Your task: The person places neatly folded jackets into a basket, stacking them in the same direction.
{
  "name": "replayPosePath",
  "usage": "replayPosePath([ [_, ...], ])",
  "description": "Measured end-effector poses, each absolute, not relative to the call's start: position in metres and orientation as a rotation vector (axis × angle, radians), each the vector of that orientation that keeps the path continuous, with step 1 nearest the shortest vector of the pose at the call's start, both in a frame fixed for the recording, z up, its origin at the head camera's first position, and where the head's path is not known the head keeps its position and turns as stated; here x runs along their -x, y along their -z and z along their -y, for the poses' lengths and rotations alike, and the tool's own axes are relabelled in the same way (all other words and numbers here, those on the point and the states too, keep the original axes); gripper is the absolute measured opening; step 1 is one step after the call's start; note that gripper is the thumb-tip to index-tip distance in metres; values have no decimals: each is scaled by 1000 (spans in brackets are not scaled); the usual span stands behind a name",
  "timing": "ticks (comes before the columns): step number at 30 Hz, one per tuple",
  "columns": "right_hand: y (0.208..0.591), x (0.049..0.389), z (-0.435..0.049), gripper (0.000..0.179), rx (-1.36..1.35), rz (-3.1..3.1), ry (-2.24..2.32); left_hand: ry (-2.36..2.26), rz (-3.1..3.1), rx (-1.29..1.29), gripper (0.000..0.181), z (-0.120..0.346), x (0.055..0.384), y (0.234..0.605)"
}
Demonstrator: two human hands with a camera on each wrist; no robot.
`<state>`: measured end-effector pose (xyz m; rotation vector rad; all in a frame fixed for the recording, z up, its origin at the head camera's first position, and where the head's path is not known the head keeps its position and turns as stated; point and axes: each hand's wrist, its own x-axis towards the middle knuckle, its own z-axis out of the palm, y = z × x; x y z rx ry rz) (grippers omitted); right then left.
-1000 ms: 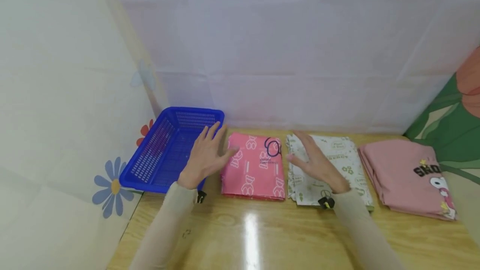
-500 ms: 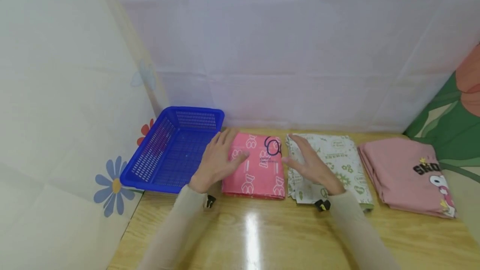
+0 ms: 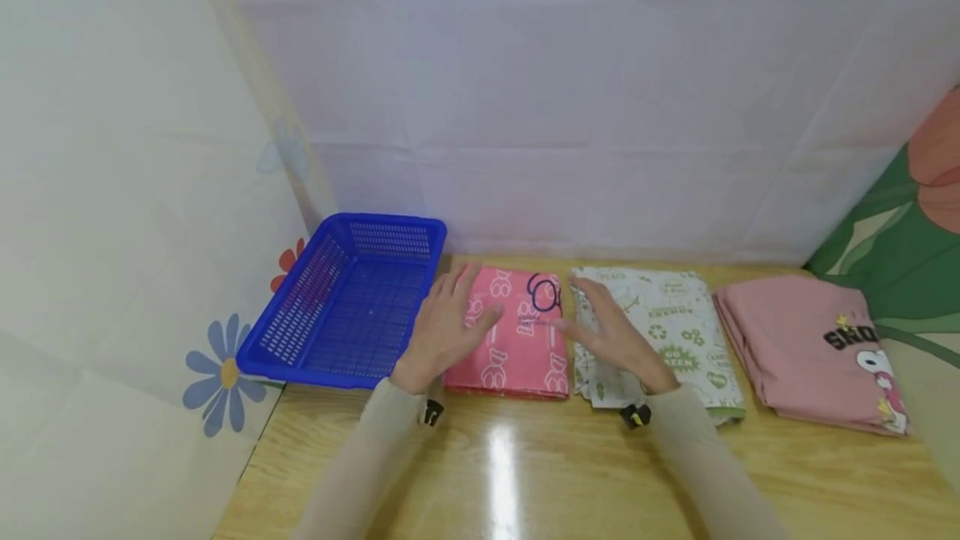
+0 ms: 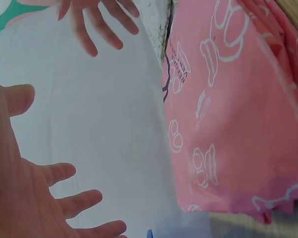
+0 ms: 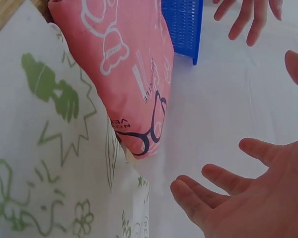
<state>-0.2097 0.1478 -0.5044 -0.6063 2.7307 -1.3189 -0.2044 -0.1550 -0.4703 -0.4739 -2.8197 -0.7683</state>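
Observation:
A folded pink cloth [image 3: 517, 357] with white bear outlines lies on the table between my two hands. Over its left edge is my left hand [image 3: 442, 332], fingers spread and holding nothing. My right hand [image 3: 618, 340] hovers above the left side of a folded white cloth [image 3: 686, 327] with green print, its thumb pointing toward the pink cloth. In the left wrist view the pink cloth [image 4: 228, 114] shows apart from the spread fingers. The right wrist view has the white cloth [image 5: 44, 148] in front and the straight fingers of my right hand [image 5: 253, 193] away from it.
A blue plastic basket [image 3: 337, 373] with slotted walls stands at the left, beside the pink cloth. At the right lies a folded dusty-pink garment [image 3: 802, 348] with a cartoon dog print. A pale sheet [image 3: 525, 107] hangs along the back edge of the wooden table [image 3: 585, 473].
My left hand has moved right, from beside the basket to over the pink cloth's left edge. The right hand has shifted slightly left. The cloths and basket stay put.

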Motion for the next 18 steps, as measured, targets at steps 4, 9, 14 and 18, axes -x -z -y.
replayPosePath([
  [4, 507, 211, -141, 87, 616, -2712, 1325, 811, 2815, 457, 87, 152, 204, 476],
  [9, 511, 211, -134, 87, 644, -2713, 1335, 814, 2830, 452, 85, 150, 205, 486],
  [14, 516, 210, -131, 87, 633, -2717, 1335, 820, 2841, 448, 85, 149, 207, 495],
  [18, 519, 209, -128, 88, 577, -2721, 1322, 857, 2854, 413, 85, 150, 207, 502],
])
